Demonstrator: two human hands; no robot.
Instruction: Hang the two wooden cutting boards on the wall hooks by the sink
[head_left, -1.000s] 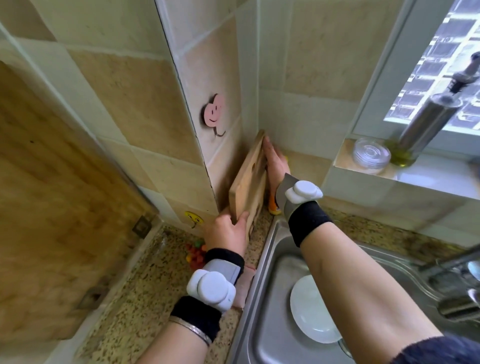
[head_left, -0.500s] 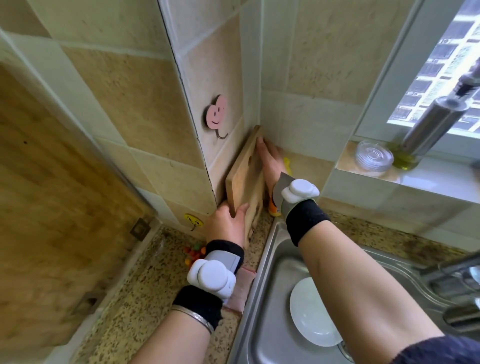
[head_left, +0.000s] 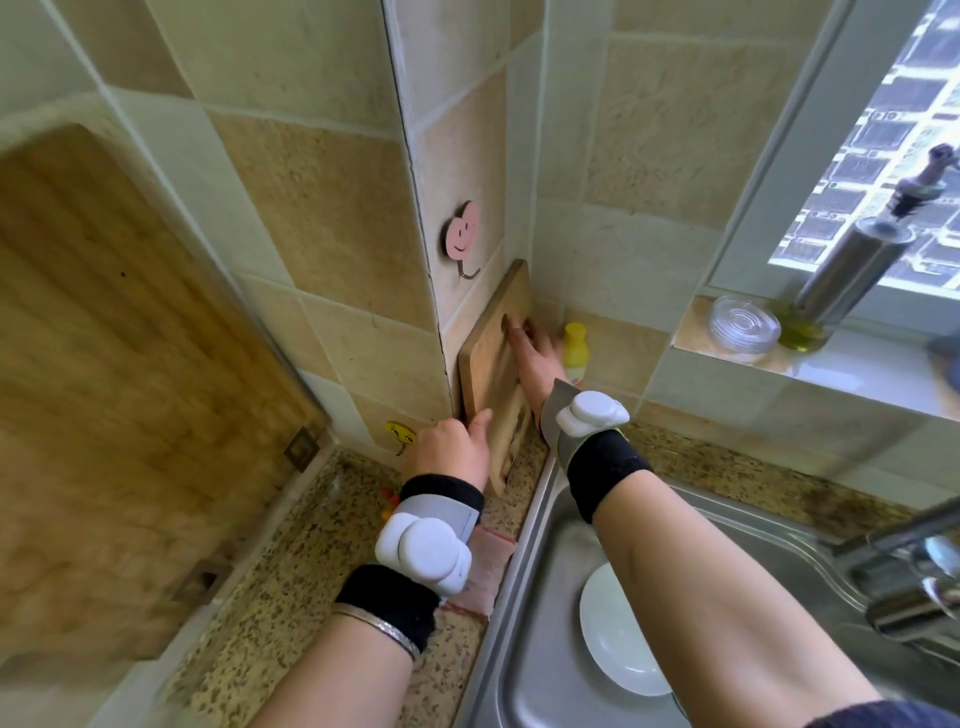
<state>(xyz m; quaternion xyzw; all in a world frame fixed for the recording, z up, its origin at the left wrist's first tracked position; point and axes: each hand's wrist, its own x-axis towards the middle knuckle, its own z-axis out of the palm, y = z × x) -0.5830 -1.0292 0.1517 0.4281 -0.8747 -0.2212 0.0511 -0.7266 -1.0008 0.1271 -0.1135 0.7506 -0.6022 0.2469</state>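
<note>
A small wooden cutting board (head_left: 488, 348) stands on edge in the wall corner by the sink, its face close to the tiled pillar. My right hand (head_left: 537, 358) lies on its face with a fingertip at the hanging hole. My left hand (head_left: 451, 451) grips its lower near corner. A pink smiley hook (head_left: 461, 236) is on the pillar just above the board, with nothing on it. A yellow smiley hook (head_left: 400, 433) sits low on the pillar beside my left hand. A large wooden cutting board (head_left: 130, 389) rests flat against the left wall.
The steel sink (head_left: 540, 660) holds a white plate (head_left: 618, 634), with the faucet (head_left: 909, 561) at right. A yellow bottle (head_left: 575, 349) stands in the corner behind my right hand. An oil dispenser (head_left: 852, 275) and glass dishes (head_left: 744, 325) sit on the windowsill. A pink cloth (head_left: 488, 566) lies on the granite counter (head_left: 311, 571).
The small board has swung from tilted out to nearly flat against the pillar. My right fingers slid from its top edge to the hole. My left hand stays at the lower corner.
</note>
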